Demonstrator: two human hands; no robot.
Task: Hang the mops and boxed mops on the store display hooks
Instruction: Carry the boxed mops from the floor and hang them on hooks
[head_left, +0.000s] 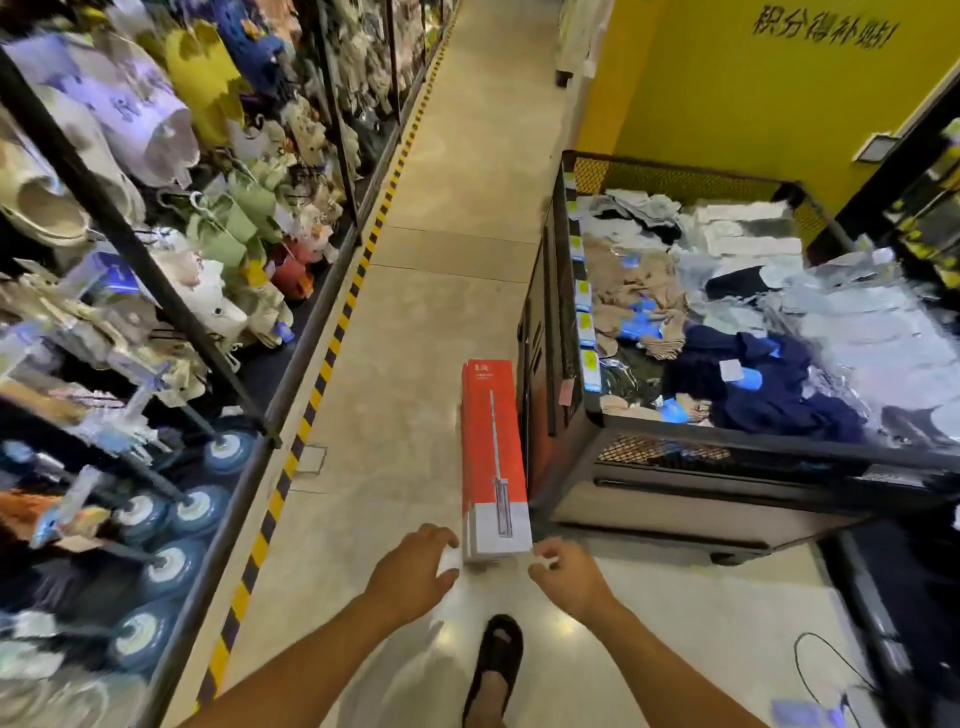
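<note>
A long red and white boxed mop (492, 457) lies flat on the aisle floor beside the clothes bin, its white end nearest me. My left hand (415, 566) hovers just left of that end, fingers spread and empty. Just right of the same end is my right hand (563, 569), with curled fingers close to the box corner and nothing held. Round blue mops (171, 566) hang in a row low on the display rack at left.
The left rack (156, 249) is packed with hanging bags and goods behind a yellow-black floor stripe (317, 384). A black wire bin (727, 452) of clothes stands at right. My sandalled foot (496, 660) is below the box. A yellow wall (727, 93) rises behind the bin.
</note>
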